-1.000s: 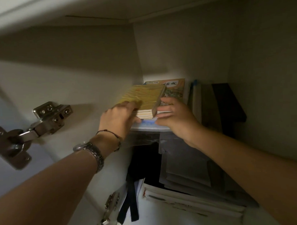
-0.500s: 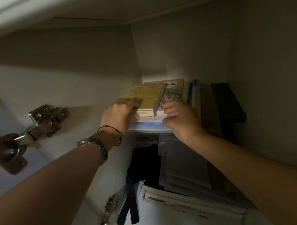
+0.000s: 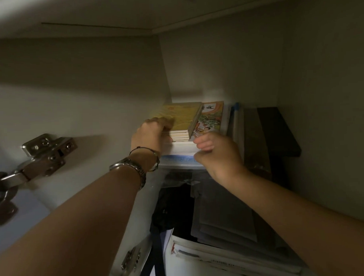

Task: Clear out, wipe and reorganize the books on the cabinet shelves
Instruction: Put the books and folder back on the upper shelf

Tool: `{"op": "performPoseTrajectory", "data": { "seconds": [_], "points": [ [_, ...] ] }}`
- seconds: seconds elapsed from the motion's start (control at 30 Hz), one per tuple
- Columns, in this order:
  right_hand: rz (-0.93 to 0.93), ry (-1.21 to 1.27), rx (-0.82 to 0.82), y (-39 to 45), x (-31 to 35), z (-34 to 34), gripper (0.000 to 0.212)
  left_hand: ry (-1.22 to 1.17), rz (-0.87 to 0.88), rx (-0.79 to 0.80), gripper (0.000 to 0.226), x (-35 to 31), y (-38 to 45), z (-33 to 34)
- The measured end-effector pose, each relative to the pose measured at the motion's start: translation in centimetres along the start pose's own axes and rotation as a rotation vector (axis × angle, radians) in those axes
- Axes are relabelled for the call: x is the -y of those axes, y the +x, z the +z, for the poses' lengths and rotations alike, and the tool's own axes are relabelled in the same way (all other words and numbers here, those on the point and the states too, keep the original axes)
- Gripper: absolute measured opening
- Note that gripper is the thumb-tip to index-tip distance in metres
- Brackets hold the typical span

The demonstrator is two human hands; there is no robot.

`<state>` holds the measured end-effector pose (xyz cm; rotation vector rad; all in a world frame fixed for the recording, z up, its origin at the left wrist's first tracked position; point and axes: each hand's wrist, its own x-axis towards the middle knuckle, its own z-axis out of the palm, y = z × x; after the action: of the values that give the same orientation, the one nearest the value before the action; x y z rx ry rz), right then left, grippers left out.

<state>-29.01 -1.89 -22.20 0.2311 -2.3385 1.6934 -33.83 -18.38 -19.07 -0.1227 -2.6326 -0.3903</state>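
We look into a dim cabinet [image 3: 215, 64] with pale walls. A metal hinge [image 3: 47, 153] sits on the left wall, and a second hinge [image 3: 130, 258] lower down. On the upper shelf [image 3: 177, 158] a stack of books lies flat against the left wall, topped by a yellow book [image 3: 183, 115]. Just to its right lies an illustrated book [image 3: 210, 120], its left edge tucked beside the yellow book. Dark upright volumes [image 3: 257, 135] stand further right. Below the shelf we see a black strap [image 3: 156, 242], grey folders [image 3: 221, 215] and white books [image 3: 222, 258].

Our left hand [image 3: 150, 134] grips the stack's near left corner, fingers curled over the yellow cover. Our right hand [image 3: 216, 155] is at the stack's near right edge, fingers [image 3: 205, 142] curled against the white pages below the illustrated book. A watch [image 3: 132, 170] and a bracelet [image 3: 145, 154] ring the left wrist.
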Motion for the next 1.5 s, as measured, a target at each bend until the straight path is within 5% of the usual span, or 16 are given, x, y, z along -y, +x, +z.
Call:
{"op": "performPoseTrajectory", "data": {
  "seconds": [0.27, 0.47, 0.7, 1.0, 1.23, 1.37, 1.5],
  "points": [
    [-0.055, -0.047, 0.04, -0.7, 0.1, -0.3, 0.026, 0.028, 0.02, 0.024, 0.046, -0.4, -3.0, -0.6],
    [-0.364, -0.333, 0.143, -4.0, 0.8, -0.4, 0.021, 0.068, 0.135, -0.037, 0.034, -0.7, -8.3, -1.8],
    [-0.454, -0.283, -0.02, -12.5, -2.1, -1.0, 0.021, -0.027, 0.106, -0.06, 0.018, -0.3, -16.2, -1.6],
    [0.015, -0.098, -0.011, -26.0, -11.1, 0.1, 0.025, -0.235, -0.21, 0.131, 0.02, 2.0, -31.9, 2.0],
    [0.469, 0.082, 0.089, -33.1, -15.9, 1.4, 0.014, -0.294, -0.474, 0.509, 0.04, 2.5, -41.3, 7.2],
    [0.625, 0.155, 0.288, -34.9, -17.5, 2.2, 0.04, -0.379, -0.57, 0.632, 0.064, 2.0, -43.7, 9.2],
    [0.746, 0.328, 0.283, -35.6, -19.1, 3.4, 0.053, -0.416, -0.594, 0.646, 0.069, 2.6, -44.1, 10.3]
  ]
}}
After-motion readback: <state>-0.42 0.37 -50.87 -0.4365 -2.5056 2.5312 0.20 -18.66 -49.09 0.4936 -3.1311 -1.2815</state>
